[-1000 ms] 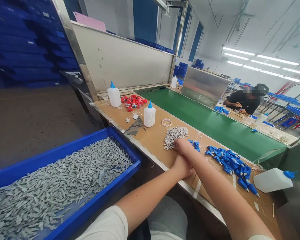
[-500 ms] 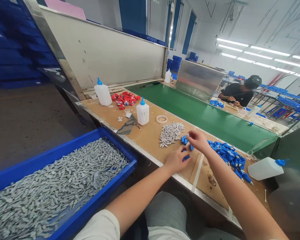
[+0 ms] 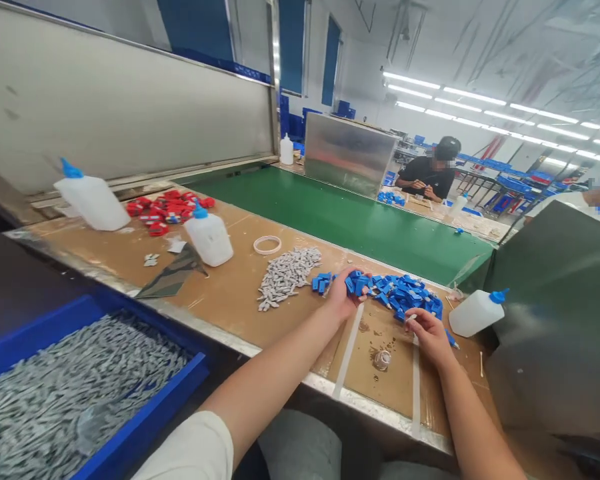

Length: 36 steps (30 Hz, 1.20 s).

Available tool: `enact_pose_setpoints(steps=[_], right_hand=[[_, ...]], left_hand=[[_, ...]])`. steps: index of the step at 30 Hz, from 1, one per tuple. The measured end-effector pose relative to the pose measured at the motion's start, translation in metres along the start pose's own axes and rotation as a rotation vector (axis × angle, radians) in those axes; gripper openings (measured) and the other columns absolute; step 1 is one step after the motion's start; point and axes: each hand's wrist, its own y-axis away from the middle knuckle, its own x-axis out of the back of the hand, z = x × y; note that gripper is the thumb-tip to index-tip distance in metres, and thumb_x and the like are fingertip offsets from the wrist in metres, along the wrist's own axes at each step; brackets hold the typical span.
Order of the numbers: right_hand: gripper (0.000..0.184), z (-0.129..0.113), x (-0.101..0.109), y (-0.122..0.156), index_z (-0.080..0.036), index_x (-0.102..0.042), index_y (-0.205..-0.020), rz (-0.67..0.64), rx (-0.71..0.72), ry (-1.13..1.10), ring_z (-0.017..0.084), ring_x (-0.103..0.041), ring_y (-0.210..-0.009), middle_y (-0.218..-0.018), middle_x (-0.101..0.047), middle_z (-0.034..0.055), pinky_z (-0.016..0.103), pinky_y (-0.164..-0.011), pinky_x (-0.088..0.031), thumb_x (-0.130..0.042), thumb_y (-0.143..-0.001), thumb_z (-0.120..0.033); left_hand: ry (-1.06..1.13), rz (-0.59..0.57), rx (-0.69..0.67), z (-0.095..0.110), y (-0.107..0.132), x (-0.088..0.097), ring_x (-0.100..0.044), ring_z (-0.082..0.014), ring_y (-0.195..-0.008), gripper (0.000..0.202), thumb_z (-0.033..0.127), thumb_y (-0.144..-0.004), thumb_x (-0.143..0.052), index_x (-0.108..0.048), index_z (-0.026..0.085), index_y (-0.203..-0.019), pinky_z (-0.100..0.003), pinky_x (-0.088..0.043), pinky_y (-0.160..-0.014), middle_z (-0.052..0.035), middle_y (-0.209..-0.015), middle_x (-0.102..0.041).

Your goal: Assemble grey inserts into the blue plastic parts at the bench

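Observation:
My left hand point(image 3: 346, 295) is cupped around several small blue plastic parts point(image 3: 356, 284), at the left end of a larger pile of blue parts point(image 3: 405, 293). Just left of that hand lies a small group of blue parts point(image 3: 321, 283). My right hand point(image 3: 429, 332) is at the pile's near side, thumb and forefinger pinched on a small white piece point(image 3: 411, 318) whose exact kind is too small to tell. A heap of small grey parts point(image 3: 287, 275) lies farther left on the brown worktop point(image 3: 235, 313).
White bottles with blue caps stand at the right point(image 3: 475, 313) and left point(image 3: 209, 239). Red parts point(image 3: 173, 208), a tape ring point(image 3: 267, 245) and a small glue-stained cup point(image 3: 381, 360) lie about. Behind runs a green belt point(image 3: 330, 213); a blue bin point(image 3: 145, 407) sits low left. A co-worker point(image 3: 427, 175) sits opposite.
My view has turned right. My left hand has moved to the blue pile and now cups several blue parts. My right hand has shifted right, away from my left, to the pile's near side.

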Motion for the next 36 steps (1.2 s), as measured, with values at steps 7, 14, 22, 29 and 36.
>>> enact_pose_setpoints(steps=[7, 14, 22, 29, 36], right_hand=[[0.03, -0.01, -0.009, 0.007, -0.02, -0.08, -0.095, -0.195, 0.131, 0.018, 0.017, -0.065, -0.075, -0.082, -0.071, 0.0049, 0.03, -0.072, -0.053, -0.077, -0.088, -0.048], [0.029, -0.015, -0.012, 0.008, -0.023, -0.077, -0.118, -0.302, 0.066, -0.074, 0.015, -0.069, -0.077, -0.09, -0.072, 0.0043, 0.029, -0.075, -0.056, -0.063, -0.101, -0.041], [0.013, -0.04, -0.003, 0.017, -0.02, -0.074, -0.103, -0.437, 0.332, 0.19, 0.014, -0.066, -0.079, -0.088, -0.073, 0.005, 0.025, -0.073, -0.051, -0.063, -0.102, -0.028], [0.021, -0.055, -0.003, 0.025, -0.021, -0.065, -0.117, -0.621, 0.457, 0.434, 0.016, -0.063, -0.084, -0.096, -0.067, 0.008, 0.026, -0.073, -0.048, -0.046, -0.108, -0.023], [0.023, -0.058, -0.005, 0.025, -0.021, -0.067, -0.116, -0.69, 0.451, 0.44, 0.016, -0.064, -0.086, -0.097, -0.068, 0.0089, 0.027, -0.076, -0.049, -0.046, -0.108, -0.023]], left_hand=[[-0.217, -0.066, -0.089, -0.033, -0.031, -0.009, -0.052, -0.0095, -0.042, 0.046, 0.063, -0.089, -0.068, -0.054, 0.019, -0.082, -0.019, -0.029, -0.033, -0.0048, -0.085, -0.071], [0.004, 0.054, 0.112, -0.036, -0.022, -0.006, -0.073, -0.02, -0.08, 0.048, 0.066, -0.097, -0.057, -0.059, 0.019, -0.088, -0.032, -0.064, -0.06, -0.0074, -0.099, -0.073], [-0.316, -0.105, -0.053, -0.044, -0.027, 0.005, -0.055, -0.0117, -0.048, 0.058, 0.078, -0.089, -0.057, -0.057, 0.021, -0.085, -0.019, -0.032, -0.034, -0.0027, -0.077, -0.066], [-0.926, -0.139, -0.332, -0.055, -0.018, 0.008, -0.053, -0.0139, -0.057, 0.066, 0.082, -0.09, -0.049, -0.069, 0.019, -0.086, -0.026, -0.043, -0.053, -0.0028, -0.067, -0.058], [-1.129, -0.231, -0.496, -0.057, -0.019, 0.012, -0.063, -0.0217, -0.089, 0.065, 0.075, -0.099, -0.035, -0.07, 0.021, -0.093, -0.033, -0.053, -0.083, -0.0082, -0.097, -0.07]])
